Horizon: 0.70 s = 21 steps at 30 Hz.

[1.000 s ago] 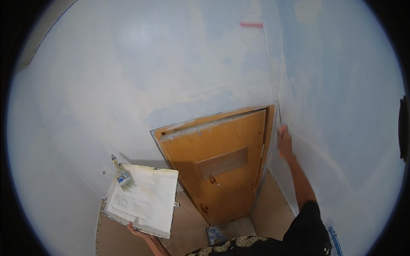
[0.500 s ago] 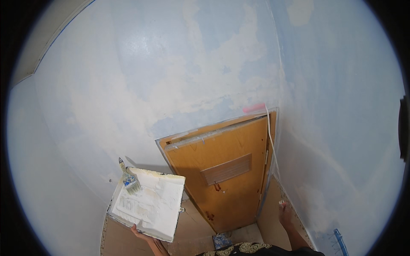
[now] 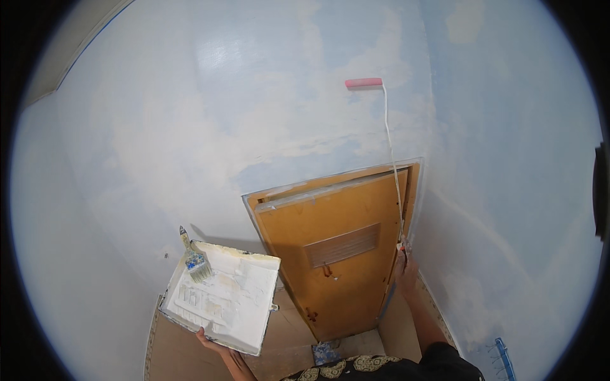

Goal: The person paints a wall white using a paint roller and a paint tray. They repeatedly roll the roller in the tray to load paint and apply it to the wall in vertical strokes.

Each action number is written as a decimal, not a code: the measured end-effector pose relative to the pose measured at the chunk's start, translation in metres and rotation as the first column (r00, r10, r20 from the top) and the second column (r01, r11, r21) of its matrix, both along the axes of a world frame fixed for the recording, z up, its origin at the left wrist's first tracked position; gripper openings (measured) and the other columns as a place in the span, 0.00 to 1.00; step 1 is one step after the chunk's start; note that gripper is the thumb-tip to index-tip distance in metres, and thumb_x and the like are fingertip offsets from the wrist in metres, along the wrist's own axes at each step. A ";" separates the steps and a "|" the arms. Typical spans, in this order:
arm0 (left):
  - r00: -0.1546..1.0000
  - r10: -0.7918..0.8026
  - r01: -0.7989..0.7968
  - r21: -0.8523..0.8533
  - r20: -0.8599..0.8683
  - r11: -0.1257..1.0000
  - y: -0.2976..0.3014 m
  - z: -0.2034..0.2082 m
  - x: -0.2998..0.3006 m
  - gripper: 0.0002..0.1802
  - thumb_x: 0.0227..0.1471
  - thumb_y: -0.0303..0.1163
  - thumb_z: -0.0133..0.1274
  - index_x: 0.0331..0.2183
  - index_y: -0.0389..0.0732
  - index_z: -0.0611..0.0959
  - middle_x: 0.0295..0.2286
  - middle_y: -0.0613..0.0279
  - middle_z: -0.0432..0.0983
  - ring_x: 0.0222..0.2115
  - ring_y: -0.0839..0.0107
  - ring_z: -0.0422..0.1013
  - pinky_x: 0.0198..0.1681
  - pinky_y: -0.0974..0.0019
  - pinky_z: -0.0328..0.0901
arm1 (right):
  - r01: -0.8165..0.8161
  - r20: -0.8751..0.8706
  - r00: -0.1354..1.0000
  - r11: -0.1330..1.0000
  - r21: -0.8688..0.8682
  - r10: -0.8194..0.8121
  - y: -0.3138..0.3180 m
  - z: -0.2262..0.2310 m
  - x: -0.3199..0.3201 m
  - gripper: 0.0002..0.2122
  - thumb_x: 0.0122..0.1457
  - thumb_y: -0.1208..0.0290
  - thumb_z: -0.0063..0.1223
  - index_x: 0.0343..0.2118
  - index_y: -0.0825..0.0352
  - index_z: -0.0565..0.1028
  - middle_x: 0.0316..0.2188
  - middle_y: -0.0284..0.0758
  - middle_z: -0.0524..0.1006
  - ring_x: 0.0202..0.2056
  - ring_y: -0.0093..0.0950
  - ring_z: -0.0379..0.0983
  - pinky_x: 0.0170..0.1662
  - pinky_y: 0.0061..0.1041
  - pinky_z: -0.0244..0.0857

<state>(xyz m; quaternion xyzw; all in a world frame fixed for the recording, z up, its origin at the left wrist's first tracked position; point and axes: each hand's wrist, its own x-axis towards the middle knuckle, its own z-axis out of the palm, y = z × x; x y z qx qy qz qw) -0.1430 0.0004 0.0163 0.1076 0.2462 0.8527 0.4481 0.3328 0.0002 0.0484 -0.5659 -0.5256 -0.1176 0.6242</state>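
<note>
My left hand point(image 3: 210, 341) grips the near edge of a white paint tray point(image 3: 244, 311), thumb on top and the other fingers hidden beneath. A wide paintbrush point(image 3: 198, 267), its ferrule smeared blue, lies in the tray's far left corner with its handle over the rim. Ridges and wet white paint show inside the tray. My right hand point(image 3: 405, 262) is closed round the handle of a long paint roller point(image 3: 389, 127). The roller's pink sleeve point(image 3: 364, 83) is up at the patchy blue and white wall point(image 3: 286, 120) above the door; whether it touches cannot be told.
A brown wooden door point(image 3: 343, 279) with a louvred vent point(image 3: 343, 244) stands slightly ajar in its frame. On the floor by it sits a blue, paint-spattered object point(image 3: 326, 352). A blue rack point(image 3: 505, 360) is at the lower right wall. Side walls close in left and right.
My right hand has risen, carrying the roller's pink sleeve from just above the door frame to well up the wall. The tray stays nearly where it was in my left hand.
</note>
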 end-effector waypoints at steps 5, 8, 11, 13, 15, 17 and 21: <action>1.000 -0.012 0.012 -0.004 -0.015 1.000 0.013 -0.006 -0.009 0.43 0.43 0.50 0.43 0.58 0.41 0.55 0.55 0.52 0.54 0.54 0.53 0.54 0.53 0.53 0.54 | 0.002 -0.086 0.996 0.996 -0.093 -0.010 0.021 -0.002 0.005 0.17 0.63 0.72 0.38 0.54 0.70 0.64 0.21 0.37 0.66 0.20 0.23 0.58 0.25 0.23 0.58; 1.000 -0.014 0.015 0.031 -0.025 0.999 0.021 -0.024 -0.024 0.43 0.43 0.50 0.43 0.58 0.41 0.55 0.54 0.52 0.54 0.54 0.53 0.54 0.53 0.52 0.54 | -0.026 -0.102 0.995 0.998 -0.059 0.020 0.026 0.009 -0.005 0.17 0.63 0.71 0.38 0.55 0.69 0.63 0.20 0.34 0.64 0.19 0.21 0.56 0.23 0.22 0.55; 1.000 -0.026 0.026 0.037 0.003 0.999 0.029 -0.040 -0.038 0.43 0.43 0.51 0.44 0.58 0.41 0.55 0.54 0.52 0.55 0.54 0.53 0.54 0.53 0.52 0.54 | 0.000 0.066 0.998 0.997 0.081 -0.006 0.051 0.034 0.002 0.18 0.64 0.69 0.38 0.56 0.68 0.63 0.18 0.33 0.63 0.18 0.19 0.55 0.22 0.21 0.54; 1.000 -0.013 0.013 0.002 0.007 1.000 0.034 -0.048 -0.046 0.43 0.43 0.51 0.44 0.58 0.41 0.55 0.54 0.52 0.55 0.54 0.53 0.54 0.53 0.52 0.54 | 0.024 0.014 1.000 1.000 0.020 -0.024 0.072 0.073 0.003 0.19 0.64 0.67 0.38 0.56 0.67 0.62 0.17 0.33 0.63 0.17 0.20 0.56 0.22 0.22 0.54; 1.000 -0.008 0.008 0.004 0.027 1.000 0.032 -0.033 -0.043 0.43 0.42 0.50 0.45 0.57 0.40 0.57 0.52 0.52 0.57 0.52 0.54 0.56 0.51 0.54 0.56 | 0.044 0.032 0.998 0.995 0.088 -0.047 0.100 0.115 0.011 0.18 0.64 0.66 0.38 0.56 0.67 0.62 0.17 0.34 0.64 0.17 0.21 0.57 0.22 0.22 0.55; 0.999 0.010 -0.009 -0.021 0.039 1.000 0.024 -0.013 -0.037 0.43 0.41 0.50 0.45 0.56 0.39 0.58 0.52 0.53 0.59 0.51 0.54 0.58 0.51 0.55 0.57 | 0.045 0.143 0.986 0.963 0.266 -0.086 0.124 0.162 0.020 0.18 0.64 0.66 0.38 0.55 0.65 0.63 0.16 0.34 0.63 0.17 0.21 0.57 0.21 0.23 0.55; 1.000 -0.004 0.004 -0.025 0.029 1.000 0.007 -0.001 -0.034 0.44 0.42 0.51 0.45 0.57 0.40 0.56 0.54 0.52 0.55 0.53 0.53 0.55 0.52 0.53 0.55 | -0.060 0.082 0.996 0.978 0.202 0.044 0.115 0.230 0.014 0.18 0.64 0.65 0.37 0.55 0.64 0.63 0.15 0.35 0.62 0.17 0.21 0.57 0.22 0.24 0.55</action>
